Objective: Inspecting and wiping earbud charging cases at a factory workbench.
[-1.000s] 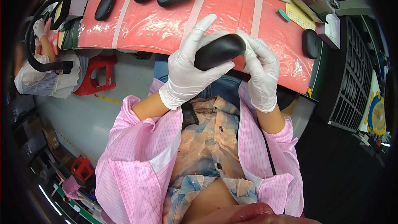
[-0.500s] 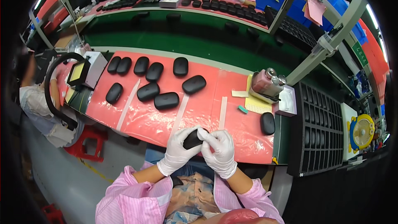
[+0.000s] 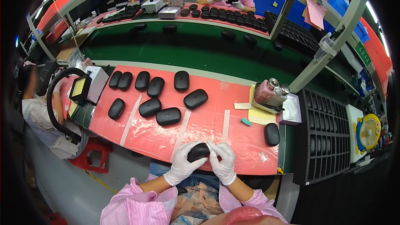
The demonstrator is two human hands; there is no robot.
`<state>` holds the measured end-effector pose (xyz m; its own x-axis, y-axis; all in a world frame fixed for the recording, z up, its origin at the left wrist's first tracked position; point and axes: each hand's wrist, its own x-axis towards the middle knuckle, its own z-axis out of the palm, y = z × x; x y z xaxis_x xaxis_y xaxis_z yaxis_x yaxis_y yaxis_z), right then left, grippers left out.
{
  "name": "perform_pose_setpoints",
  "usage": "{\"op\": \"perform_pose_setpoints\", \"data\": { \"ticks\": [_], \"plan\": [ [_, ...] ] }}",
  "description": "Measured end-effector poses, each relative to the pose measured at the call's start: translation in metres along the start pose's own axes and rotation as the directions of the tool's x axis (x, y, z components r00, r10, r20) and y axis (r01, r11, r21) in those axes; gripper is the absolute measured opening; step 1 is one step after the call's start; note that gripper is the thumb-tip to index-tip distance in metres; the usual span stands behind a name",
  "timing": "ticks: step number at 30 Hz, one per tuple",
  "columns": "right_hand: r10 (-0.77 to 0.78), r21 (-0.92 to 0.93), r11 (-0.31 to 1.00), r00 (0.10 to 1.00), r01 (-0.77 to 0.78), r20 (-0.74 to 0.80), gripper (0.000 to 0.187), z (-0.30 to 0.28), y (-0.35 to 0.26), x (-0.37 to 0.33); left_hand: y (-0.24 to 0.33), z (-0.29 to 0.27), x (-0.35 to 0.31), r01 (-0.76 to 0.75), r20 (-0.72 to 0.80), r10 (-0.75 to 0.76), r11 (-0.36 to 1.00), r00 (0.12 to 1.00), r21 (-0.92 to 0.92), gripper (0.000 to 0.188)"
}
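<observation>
A small black rounded case (image 3: 198,153) is between my gloved hands, just above the front part of the pink mat. My left hand (image 3: 182,164) is closed around its left side. My right hand (image 3: 223,164) has its fingers closed at the case's right end; the fingertips partly hide that end. Both hands wear white gloves. Similar cases lie spread over the mat, among them one case (image 3: 168,116) beyond my hands and one lone case (image 3: 271,134) at the right edge.
The pink mat (image 3: 166,141) covers the bench. At right stand a container with metal-capped bottles (image 3: 268,93), a white box (image 3: 291,110), a black compartment tray (image 3: 325,133) and a yellow fan (image 3: 367,133). A lamp (image 3: 79,85) stands left. Co-workers sit left and across the green belt (image 3: 166,46).
My right fingers have moved from over the top of the case to its right end. The case is turned a little. The whole view has shifted, so the bench sits lower in it.
</observation>
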<state>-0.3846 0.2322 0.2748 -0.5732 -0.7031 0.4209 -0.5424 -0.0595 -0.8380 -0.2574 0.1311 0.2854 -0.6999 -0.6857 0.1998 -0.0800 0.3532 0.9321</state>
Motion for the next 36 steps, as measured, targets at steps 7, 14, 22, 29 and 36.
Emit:
{"op": "perform_pose_setpoints", "data": {
  "ticks": [7, 14, 22, 29, 36],
  "plan": [
    [-0.003, -0.012, 1.000, 1.000, 0.003, -0.010, 0.039, 0.001, 0.000, 0.001, -0.001, -0.001, 0.003, -0.013, 0.013, 0.013, 1.000, 1.000, 0.008, 0.053],
    [-0.013, -0.010, 1.000, 1.000, 0.013, -0.016, 0.040, 0.003, 0.002, -0.003, -0.004, -0.001, 0.000, -0.005, 0.018, 0.005, 1.000, 1.000, -0.031, 0.052],
    [-0.223, -0.138, 0.959, 0.961, 0.246, 0.163, 0.030, 0.007, -0.002, -0.002, -0.005, -0.007, 0.001, 0.262, 0.006, -0.320, 0.764, 0.947, -0.589, 0.044],
    [-0.114, 0.032, 0.993, 0.993, 0.113, 0.024, 0.031, -0.034, -0.021, 0.050, 0.016, -0.026, 0.018, 0.470, 0.394, -0.352, 0.162, 0.849, -0.868, 0.051],
    [-0.469, 0.006, 0.851, 0.755, 0.525, 0.458, 0.041, -0.005, -0.056, 0.052, 0.043, -0.038, 0.001, 0.484, 0.415, -0.291, 0.229, 0.862, -0.844, 0.079]
  ]
}}
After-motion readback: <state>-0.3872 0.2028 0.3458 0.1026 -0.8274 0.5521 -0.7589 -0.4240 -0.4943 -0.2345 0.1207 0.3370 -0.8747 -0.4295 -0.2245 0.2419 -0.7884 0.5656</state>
